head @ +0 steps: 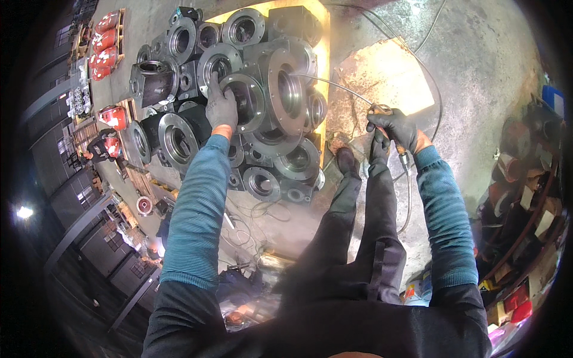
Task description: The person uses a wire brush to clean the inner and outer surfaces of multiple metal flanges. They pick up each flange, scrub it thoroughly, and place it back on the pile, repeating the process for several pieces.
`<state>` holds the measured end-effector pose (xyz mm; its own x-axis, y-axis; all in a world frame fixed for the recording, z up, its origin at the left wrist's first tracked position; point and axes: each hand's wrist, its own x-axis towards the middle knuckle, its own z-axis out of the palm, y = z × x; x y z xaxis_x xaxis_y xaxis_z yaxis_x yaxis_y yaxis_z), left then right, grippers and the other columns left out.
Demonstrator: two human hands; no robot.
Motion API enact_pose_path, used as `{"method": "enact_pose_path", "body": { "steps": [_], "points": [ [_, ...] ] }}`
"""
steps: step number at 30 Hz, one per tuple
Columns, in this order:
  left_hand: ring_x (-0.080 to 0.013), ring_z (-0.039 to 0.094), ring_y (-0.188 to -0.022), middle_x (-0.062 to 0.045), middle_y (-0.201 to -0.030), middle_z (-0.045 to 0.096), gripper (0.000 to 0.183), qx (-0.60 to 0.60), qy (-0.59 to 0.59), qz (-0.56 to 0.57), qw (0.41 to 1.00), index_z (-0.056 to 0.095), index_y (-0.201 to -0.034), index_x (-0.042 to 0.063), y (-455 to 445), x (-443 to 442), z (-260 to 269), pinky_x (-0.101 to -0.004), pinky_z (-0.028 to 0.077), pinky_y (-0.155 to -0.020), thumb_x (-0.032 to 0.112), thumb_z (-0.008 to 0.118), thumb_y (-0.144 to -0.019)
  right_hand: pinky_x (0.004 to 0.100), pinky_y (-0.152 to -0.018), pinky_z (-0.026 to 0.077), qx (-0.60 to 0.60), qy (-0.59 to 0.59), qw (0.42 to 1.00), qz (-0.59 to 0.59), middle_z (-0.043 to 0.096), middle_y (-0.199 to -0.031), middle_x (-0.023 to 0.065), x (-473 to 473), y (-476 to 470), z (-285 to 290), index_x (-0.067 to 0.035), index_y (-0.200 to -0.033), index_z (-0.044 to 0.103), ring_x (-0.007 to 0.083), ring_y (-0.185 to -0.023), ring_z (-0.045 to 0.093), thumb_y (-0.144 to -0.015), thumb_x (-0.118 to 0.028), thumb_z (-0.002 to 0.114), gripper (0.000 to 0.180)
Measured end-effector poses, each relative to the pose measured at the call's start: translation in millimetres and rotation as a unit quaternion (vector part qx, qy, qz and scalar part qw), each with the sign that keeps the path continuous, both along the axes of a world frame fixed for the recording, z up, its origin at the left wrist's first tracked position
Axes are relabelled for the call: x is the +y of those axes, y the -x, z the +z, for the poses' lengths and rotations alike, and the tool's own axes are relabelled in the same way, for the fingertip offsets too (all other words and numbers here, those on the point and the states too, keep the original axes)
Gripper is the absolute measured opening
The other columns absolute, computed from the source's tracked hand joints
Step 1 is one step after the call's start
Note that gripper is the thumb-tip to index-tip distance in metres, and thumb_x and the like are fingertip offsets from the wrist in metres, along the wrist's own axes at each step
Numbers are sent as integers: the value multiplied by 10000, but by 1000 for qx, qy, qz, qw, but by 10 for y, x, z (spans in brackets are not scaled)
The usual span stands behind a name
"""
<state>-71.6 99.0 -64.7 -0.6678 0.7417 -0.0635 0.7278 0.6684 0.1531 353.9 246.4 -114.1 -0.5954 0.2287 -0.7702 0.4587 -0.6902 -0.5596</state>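
My left hand (pixel 221 105), in a dark glove, rests on a flanged metal casting (pixel 258 105) in a pile of similar castings; its index finger points into a neighbouring round flange (pixel 219 67). My right hand (pixel 394 127), also gloved, is closed around an air blow gun (pixel 382 109) with a long thin bent nozzle (pixel 342 88). The nozzle's tip lies at the opening of a large upright flange ring (pixel 286 91). A hose (pixel 409 192) hangs from the gun's lower fitting.
The castings stand on a yellow-edged pallet (pixel 326 53). A brown sheet (pixel 389 80) lies on the concrete floor by my feet. Hoses (pixel 436 89) cross the floor. Red castings (pixel 105 42) stand on pallets further left, with people beyond. A rack of parts (pixel 523 192) is at the right.
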Motion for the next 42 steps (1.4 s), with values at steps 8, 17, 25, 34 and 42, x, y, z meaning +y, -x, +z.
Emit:
{"method": "enact_pose_path", "body": {
  "steps": [8, 17, 25, 34, 42],
  "points": [
    [-372, 549, -1352, -164, -1537, 518, 617, -11, 10, 15, 1000, 360, -1589, 132, 12, -4, -6, -475, 467, -1095, 226, 518, -1001, 283, -409, 453, 39, 70, 996, 39, 542, -561, 30, 276, 63, -121, -10, -900, 711, 126, -458, 533, -1027, -397, 618, 418],
    [-380, 524, -1376, -175, -1539, 513, 602, 2, -11, -19, 1000, 375, -1575, 111, 31, -11, -13, -475, 451, -1117, 217, 515, -999, 246, -438, 386, 23, 83, 994, 70, 552, -611, 12, 430, 139, -32, -14, -887, 717, 91, -453, 446, -1001, -398, 663, 404],
    [-390, 520, -1378, -191, -1545, 503, 612, 2, -9, -14, 1000, 397, -1555, 90, 8, -1, -4, -478, 434, -1126, 203, 516, -965, 244, -419, 372, 52, 58, 995, 58, 589, -639, 21, 435, 111, -125, 1, -912, 730, 88, -473, 469, -997, -387, 658, 404],
    [-398, 503, -1390, -203, -1545, 497, 619, 11, 7, 0, 1000, 385, -1563, 70, 1, 30, -5, -478, 425, -1131, 202, 497, -969, 275, -469, 469, 74, -40, 996, 24, 605, -625, 46, 345, -108, -75, 12, -927, 741, 107, -490, 533, -1008, -356, 640, 390],
    [-389, 520, -1378, -187, -1550, 501, 633, 23, 3, -14, 1000, 364, -1571, 71, -5, 27, 2, -478, 435, -1118, 188, 513, -967, 307, -431, 526, 93, 61, 991, -67, 672, -712, 75, 300, -165, -52, 26, -940, 709, 128, -488, 583, -979, -287, 680, 317]
  ]
}}
